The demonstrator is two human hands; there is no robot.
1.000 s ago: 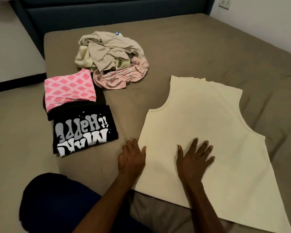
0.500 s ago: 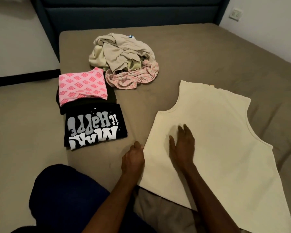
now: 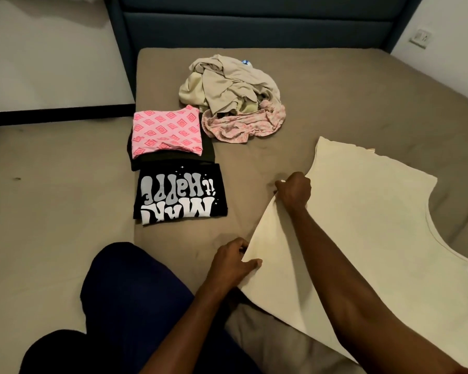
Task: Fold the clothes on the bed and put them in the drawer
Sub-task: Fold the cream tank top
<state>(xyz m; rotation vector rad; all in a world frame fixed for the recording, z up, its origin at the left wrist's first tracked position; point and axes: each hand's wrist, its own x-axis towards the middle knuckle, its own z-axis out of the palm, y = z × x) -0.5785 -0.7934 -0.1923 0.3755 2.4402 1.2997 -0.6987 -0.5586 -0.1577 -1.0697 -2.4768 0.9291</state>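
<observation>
A bed [image 3: 335, 85] with a taupe fitted sheet fills the frame, a dark blue headboard [image 3: 254, 20] along the top and a pale wall beyond. Right of centre lies the cream sleeveless top [image 3: 362, 225], spread flat with its neckline toward the upper middle. The left hand [image 3: 231, 263], at lower centre, pinches the near corner of the top's left edge, fingers curled on the fabric. The right hand [image 3: 293, 191], in the middle of the frame, grips the same edge farther up, by the armhole, fist closed around the cloth. That edge is lifted off the sheet between the two hands.

At centre left sit a folded black printed T-shirt [image 3: 180, 195] and, just above it, a folded pink patterned garment [image 3: 166, 130] resting on another dark one. An unfolded heap of beige and pink clothes [image 3: 233, 98] lies at upper centre. No drawer is in view.

The likely next move is carrying the left side across. If the hands travel unevenly, the fold line would probably run crooked; the limp fabric may also drag and bunch the layer beneath, or the hem could slip from the light left pinch and crease.
</observation>
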